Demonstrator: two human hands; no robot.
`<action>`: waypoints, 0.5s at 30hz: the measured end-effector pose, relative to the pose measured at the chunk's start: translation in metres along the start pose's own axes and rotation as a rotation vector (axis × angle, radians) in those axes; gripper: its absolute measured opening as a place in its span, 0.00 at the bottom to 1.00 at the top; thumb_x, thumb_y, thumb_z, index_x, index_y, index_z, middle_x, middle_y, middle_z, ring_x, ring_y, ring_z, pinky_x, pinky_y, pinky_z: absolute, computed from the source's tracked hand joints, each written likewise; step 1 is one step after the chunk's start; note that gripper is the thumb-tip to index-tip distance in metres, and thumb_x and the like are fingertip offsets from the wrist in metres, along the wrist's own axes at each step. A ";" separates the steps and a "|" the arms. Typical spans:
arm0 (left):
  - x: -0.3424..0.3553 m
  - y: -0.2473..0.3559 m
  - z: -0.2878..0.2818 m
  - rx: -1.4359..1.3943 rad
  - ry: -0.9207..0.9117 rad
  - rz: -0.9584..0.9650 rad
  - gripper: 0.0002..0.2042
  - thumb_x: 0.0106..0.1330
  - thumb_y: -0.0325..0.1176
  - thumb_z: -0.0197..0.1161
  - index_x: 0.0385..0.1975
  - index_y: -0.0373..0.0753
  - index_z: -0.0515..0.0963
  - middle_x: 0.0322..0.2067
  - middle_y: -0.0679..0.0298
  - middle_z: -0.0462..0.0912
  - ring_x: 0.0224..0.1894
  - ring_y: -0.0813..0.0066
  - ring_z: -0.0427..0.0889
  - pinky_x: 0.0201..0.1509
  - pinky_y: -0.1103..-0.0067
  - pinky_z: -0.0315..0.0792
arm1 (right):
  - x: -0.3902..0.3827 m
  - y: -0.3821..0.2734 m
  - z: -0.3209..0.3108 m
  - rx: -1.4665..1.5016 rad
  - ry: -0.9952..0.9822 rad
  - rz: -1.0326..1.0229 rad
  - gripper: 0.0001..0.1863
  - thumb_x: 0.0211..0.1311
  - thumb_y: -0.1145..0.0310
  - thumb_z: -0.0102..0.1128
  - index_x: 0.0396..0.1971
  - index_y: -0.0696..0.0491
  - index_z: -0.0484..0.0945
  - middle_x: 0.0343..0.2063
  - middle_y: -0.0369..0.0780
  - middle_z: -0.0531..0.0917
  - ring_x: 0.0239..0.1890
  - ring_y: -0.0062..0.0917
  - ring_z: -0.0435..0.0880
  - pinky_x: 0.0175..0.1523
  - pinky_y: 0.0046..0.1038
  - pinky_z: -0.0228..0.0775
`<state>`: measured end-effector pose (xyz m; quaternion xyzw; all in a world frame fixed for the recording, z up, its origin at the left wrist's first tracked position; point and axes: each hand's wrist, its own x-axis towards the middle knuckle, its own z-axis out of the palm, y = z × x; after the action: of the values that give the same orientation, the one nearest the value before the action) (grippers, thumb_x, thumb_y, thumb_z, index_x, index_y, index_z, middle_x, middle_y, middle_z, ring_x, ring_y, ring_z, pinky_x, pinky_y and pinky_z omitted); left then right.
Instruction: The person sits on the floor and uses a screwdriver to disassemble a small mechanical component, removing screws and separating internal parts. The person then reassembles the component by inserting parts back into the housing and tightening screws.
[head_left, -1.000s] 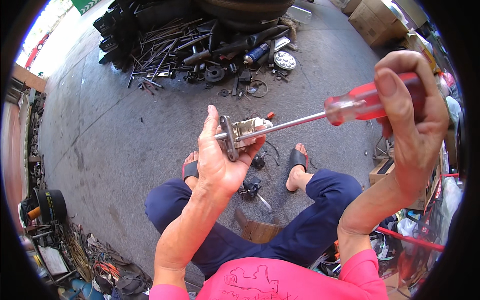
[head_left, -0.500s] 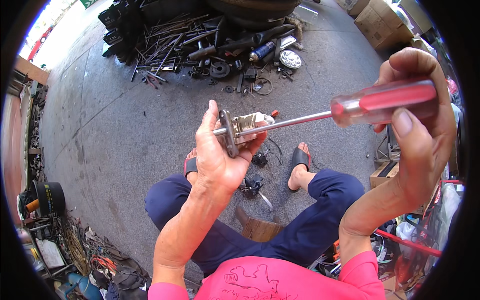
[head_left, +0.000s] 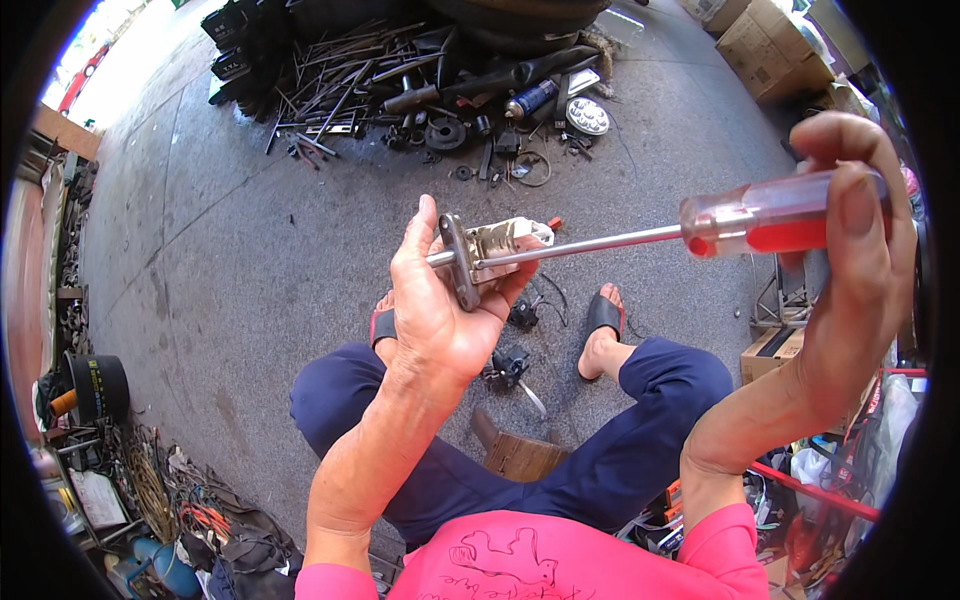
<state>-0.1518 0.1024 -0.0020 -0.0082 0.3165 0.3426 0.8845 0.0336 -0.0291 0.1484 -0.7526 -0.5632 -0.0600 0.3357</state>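
My left hand [head_left: 447,315] is closed round a metal part with a flat oblong flange [head_left: 459,262], a short shaft and a pale block-like body [head_left: 507,241]. The fingers behind the part are mostly hidden. In my right hand [head_left: 862,235] is a large screwdriver [head_left: 770,215] with a clear and red handle, gripped between thumb and fingers. Its long steel shank runs level to the left, and the tip meets the part close beside the flange. Between my feet on the ground lie a black part with a cable [head_left: 523,313] and another small black mechanism [head_left: 507,368].
Ahead lies a heap of metal rods and tools [head_left: 335,80], with a blue spray can [head_left: 531,99] and a round lamp [head_left: 587,116]. Cardboard boxes [head_left: 770,50] stand far right. A wooden block [head_left: 524,457] sits between my legs. Cables and scrap [head_left: 200,510] fill the lower left.
My right hand has turned the screwdriver handle, its fingers and thumb shifting round it and slightly right. My left hand and the metal part stay nearly in place.
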 end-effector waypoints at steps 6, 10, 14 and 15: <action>0.001 0.000 -0.002 -0.014 -0.026 -0.011 0.22 0.68 0.51 0.56 0.32 0.32 0.73 0.36 0.44 0.80 0.41 0.51 0.82 0.52 0.55 0.76 | 0.001 -0.002 0.004 0.058 0.012 -0.029 0.20 0.65 0.55 0.47 0.50 0.51 0.72 0.37 0.37 0.78 0.27 0.15 0.76 0.31 0.15 0.69; 0.001 -0.002 0.001 -0.003 0.017 0.007 0.22 0.68 0.51 0.56 0.32 0.32 0.73 0.37 0.44 0.81 0.41 0.50 0.82 0.53 0.55 0.76 | 0.002 0.003 0.000 0.035 0.034 -0.056 0.18 0.66 0.59 0.47 0.51 0.51 0.72 0.38 0.37 0.78 0.28 0.15 0.77 0.30 0.15 0.69; -0.001 -0.003 0.001 0.001 0.015 0.011 0.23 0.68 0.51 0.55 0.32 0.31 0.73 0.36 0.44 0.81 0.41 0.50 0.82 0.54 0.55 0.76 | -0.001 0.008 -0.010 -0.045 -0.025 0.080 0.18 0.69 0.58 0.48 0.53 0.51 0.71 0.39 0.38 0.79 0.31 0.15 0.80 0.28 0.15 0.70; -0.001 -0.003 0.001 0.001 0.009 0.010 0.23 0.68 0.51 0.55 0.32 0.31 0.73 0.36 0.44 0.81 0.41 0.51 0.82 0.54 0.55 0.76 | -0.001 0.007 -0.010 -0.045 -0.024 0.083 0.18 0.70 0.58 0.48 0.54 0.52 0.71 0.40 0.38 0.79 0.31 0.16 0.80 0.28 0.15 0.71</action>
<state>-0.1498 0.0996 -0.0009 -0.0078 0.3207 0.3469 0.8813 0.0428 -0.0369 0.1525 -0.7833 -0.5341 -0.0495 0.3142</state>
